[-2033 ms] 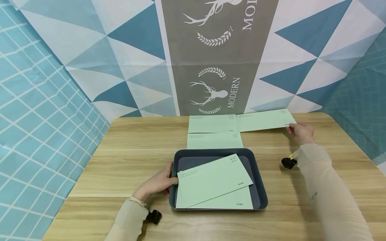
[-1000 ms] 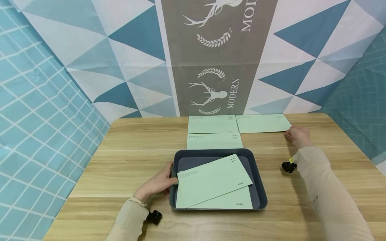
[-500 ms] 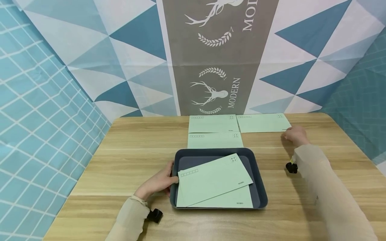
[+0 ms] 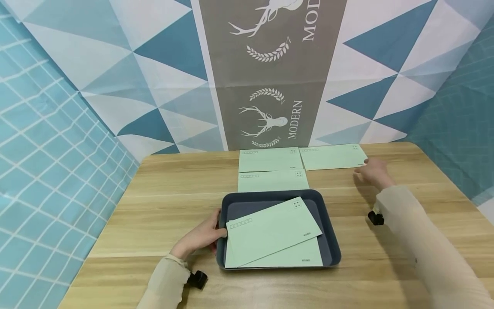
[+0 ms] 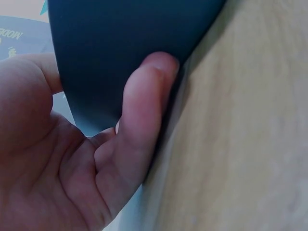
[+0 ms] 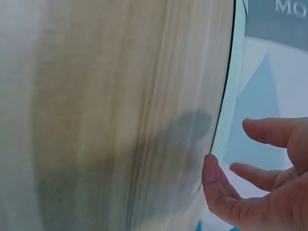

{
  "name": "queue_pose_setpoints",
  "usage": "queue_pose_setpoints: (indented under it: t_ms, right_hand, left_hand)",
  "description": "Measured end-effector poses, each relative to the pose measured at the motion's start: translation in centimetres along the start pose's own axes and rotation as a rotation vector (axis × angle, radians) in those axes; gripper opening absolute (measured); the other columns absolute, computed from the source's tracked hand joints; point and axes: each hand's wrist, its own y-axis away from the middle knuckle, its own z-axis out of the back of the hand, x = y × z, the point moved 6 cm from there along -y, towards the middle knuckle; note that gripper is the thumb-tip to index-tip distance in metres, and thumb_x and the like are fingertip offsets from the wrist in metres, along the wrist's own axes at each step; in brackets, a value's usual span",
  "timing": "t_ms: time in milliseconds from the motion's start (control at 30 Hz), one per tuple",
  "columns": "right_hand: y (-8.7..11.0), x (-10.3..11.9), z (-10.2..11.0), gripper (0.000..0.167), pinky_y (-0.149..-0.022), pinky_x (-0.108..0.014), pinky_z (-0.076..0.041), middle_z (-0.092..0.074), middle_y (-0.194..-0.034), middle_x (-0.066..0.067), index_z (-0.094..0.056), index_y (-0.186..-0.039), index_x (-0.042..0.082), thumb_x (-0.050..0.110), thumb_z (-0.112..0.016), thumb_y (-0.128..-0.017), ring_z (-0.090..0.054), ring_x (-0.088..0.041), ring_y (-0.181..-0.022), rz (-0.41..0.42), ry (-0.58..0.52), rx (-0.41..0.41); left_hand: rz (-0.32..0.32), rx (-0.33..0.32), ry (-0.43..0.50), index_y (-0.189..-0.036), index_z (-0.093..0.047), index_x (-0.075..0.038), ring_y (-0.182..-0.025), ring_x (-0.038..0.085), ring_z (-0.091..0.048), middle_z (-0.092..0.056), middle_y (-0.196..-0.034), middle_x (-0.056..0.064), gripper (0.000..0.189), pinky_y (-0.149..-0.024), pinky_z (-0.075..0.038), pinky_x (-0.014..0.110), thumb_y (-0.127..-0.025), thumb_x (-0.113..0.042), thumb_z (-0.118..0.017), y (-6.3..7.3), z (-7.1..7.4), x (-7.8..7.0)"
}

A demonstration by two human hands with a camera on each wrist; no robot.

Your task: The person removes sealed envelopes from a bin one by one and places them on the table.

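Note:
My left hand (image 4: 200, 234) grips the left wall of a dark blue-grey tray (image 4: 327, 214), thumb over the rim; the left wrist view shows fingers curled against the tray's outer wall (image 5: 106, 38). Inside the tray, a pale green envelope (image 4: 274, 231) lies slanted over another envelope (image 4: 305, 256). At the table's back, one envelope (image 4: 270, 159) lies beside a right-hand envelope (image 4: 332, 157). A third envelope (image 4: 272, 181) sits in front, its lower part hidden by the tray. My right hand (image 4: 375, 172) is at the right-hand envelope's near right corner, thumb and fingers spread apart in the right wrist view.
The wooden table (image 4: 166, 206) ends at a patterned wall covering (image 4: 258, 77) just behind the envelopes. Blue tiled cloth (image 4: 46, 171) hangs along the left side. A small black wrist camera (image 4: 376, 218) hangs under the right sleeve.
The right-hand envelope's raised right end has come down onto the table. My right hand has let go of it and drawn slightly toward me. The left hand and tray have stayed put.

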Motion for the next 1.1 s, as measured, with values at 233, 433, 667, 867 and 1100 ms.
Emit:
queue_pose_setpoints:
  t_ms: [233,433,667,867,1100]
  right_hand:
    - [2.6,3.1,-0.2,0.069,-0.078,-0.05,-0.046,-0.032,-0.124,-0.044,-0.021,-0.13,-0.025,0.021,-0.051,-0.088,-0.052,-0.044,-0.083,0.125,0.048,-0.03]
    - [6.6,6.7,-0.5,0.059,-0.082,-0.054,-0.047,-0.037,-0.13,-0.035,-0.028,-0.135,-0.014,0.022,-0.049,-0.092,-0.048,-0.046,-0.109,0.296,-0.007,-0.052]
    - [10.2,10.6,-2.1,0.027,-0.079,-0.046,-0.05,-0.06,-0.109,-0.017,-0.059,-0.114,0.0,0.012,-0.051,-0.091,-0.057,-0.031,-0.096,0.503,-0.001,-0.066]
    - [12.6,12.6,-5.1,0.016,-0.075,-0.037,-0.051,-0.066,-0.095,-0.004,-0.068,-0.099,0.008,0.011,-0.058,-0.087,-0.06,-0.018,-0.086,0.65,0.149,-0.051]
    - [13.7,13.4,-7.8,0.009,-0.071,-0.033,-0.041,-0.06,-0.075,0.012,-0.068,-0.089,0.014,0.017,-0.067,-0.081,-0.051,0.0,-0.066,0.754,0.326,-0.076]
  left_hand:
    - [-0.009,-0.004,-0.007,-0.141,-0.01,-0.003,-0.046,0.019,-0.056,-0.06,-0.075,0.014,0.071,-0.043,-0.051,0.037,-0.084,-0.011,-0.051,0.0,-0.1,0.3]
    - [-0.013,0.015,0.001,-0.141,-0.011,-0.002,-0.046,0.019,-0.057,-0.06,-0.076,0.014,0.069,-0.043,-0.051,0.037,-0.084,-0.01,-0.05,-0.2,-0.6,0.0]
    - [-0.019,0.004,0.015,-0.141,-0.011,-0.003,-0.046,0.019,-0.056,-0.059,-0.082,0.016,0.068,-0.042,-0.051,0.038,-0.084,-0.008,-0.049,-0.5,-0.5,-0.5]
    - [0.008,0.004,0.026,-0.142,-0.009,-0.004,-0.046,0.02,-0.057,-0.06,-0.079,0.016,0.071,-0.042,-0.051,0.039,-0.085,-0.009,-0.05,-0.1,-0.5,0.0]
    - [0.015,-0.01,-0.004,-0.143,-0.009,-0.005,-0.046,0.02,-0.056,-0.06,-0.077,0.014,0.07,-0.043,-0.051,0.039,-0.086,-0.011,-0.049,0.1,-0.2,0.1]
